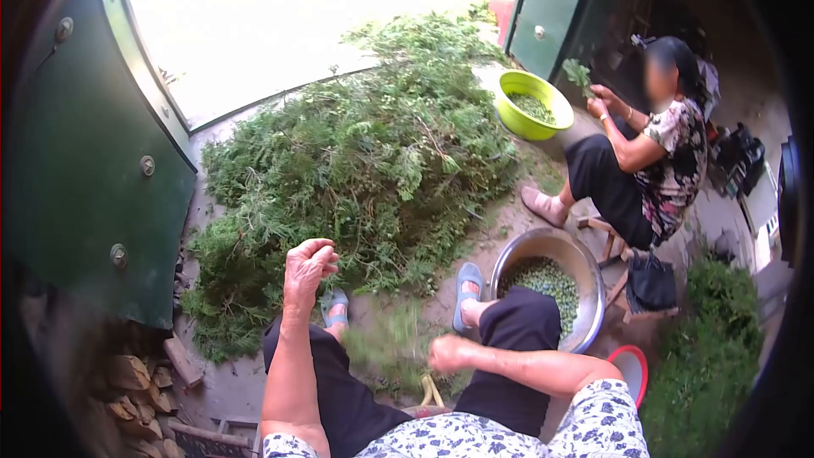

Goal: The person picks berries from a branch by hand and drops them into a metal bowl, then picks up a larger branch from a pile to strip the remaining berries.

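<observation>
- Left hand [309, 267]: raised at 11 o'clock from the lap, with the fingers curled tight into a fist. I cannot tell whether anything sits inside it.
- Right hand [449, 354]: low at 1 o'clock and blurred. The fingers seem closed round the stem of a leafy sprig [392, 343], which smears green toward 9 o'clock, between the knees.
- Steel basin [585, 259]: part filled with small green seeds [547, 282]. It stands on the ground at 2 o'clock, just beside the right sandal [467, 284].
- Heap of cut branches [356, 161]: covers the ground at 12 o'clock.
- 1 co-worker [670, 161]: sits further off at 2 o'clock, hands on another sprig, near a lime-green bowl [530, 127].
- Doing it well, as I judge: grip the stem firmly in the right hand and draw the left fist along it in 1 clean stroke. Work over the basin rather than between the knees, so that loosened seeds do not land on the dirt.
</observation>
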The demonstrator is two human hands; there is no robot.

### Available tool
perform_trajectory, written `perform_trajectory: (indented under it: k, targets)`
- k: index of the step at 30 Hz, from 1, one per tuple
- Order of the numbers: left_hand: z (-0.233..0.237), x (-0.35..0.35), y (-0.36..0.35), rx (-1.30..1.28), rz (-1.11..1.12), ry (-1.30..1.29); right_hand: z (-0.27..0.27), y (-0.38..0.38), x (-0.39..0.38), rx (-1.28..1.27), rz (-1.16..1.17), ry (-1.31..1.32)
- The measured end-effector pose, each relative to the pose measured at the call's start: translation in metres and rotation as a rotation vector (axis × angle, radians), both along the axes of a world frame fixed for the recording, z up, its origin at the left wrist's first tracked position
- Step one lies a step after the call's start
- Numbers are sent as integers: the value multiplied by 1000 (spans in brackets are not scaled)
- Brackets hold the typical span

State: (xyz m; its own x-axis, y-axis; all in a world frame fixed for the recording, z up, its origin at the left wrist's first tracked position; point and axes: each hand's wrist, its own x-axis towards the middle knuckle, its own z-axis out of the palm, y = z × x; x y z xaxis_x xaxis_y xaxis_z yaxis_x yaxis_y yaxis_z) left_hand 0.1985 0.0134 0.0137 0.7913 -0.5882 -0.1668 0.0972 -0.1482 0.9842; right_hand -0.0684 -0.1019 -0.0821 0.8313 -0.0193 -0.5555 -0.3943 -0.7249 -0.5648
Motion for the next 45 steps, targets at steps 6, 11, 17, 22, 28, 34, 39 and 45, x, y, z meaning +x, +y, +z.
perform_trajectory:
  k: [6,11,17,22,28,34,39,45]
  targets:
    - [-7,22,-7,-27,37,17,54,-108,89,-54,104,-344]
    - [-7,23,-13,-32,44,42,252,-220,167,633,-997,-1101]
    - [0,21,-24,-170,108,52,179,-146,173,703,-903,-930]
    - [-4,51,-37,-580,301,661,-47,-68,120,453,-913,-370]
    - [-15,66,-45,-603,454,675,-113,-1,78,635,-865,114]
    - [-18,83,-40,-653,496,737,-167,-31,79,666,-1192,108]
    - [-19,86,-39,-607,438,721,-212,-66,89,672,-1404,136]
    - [-15,83,-41,-578,398,681,-225,-108,150,733,-1462,-98]
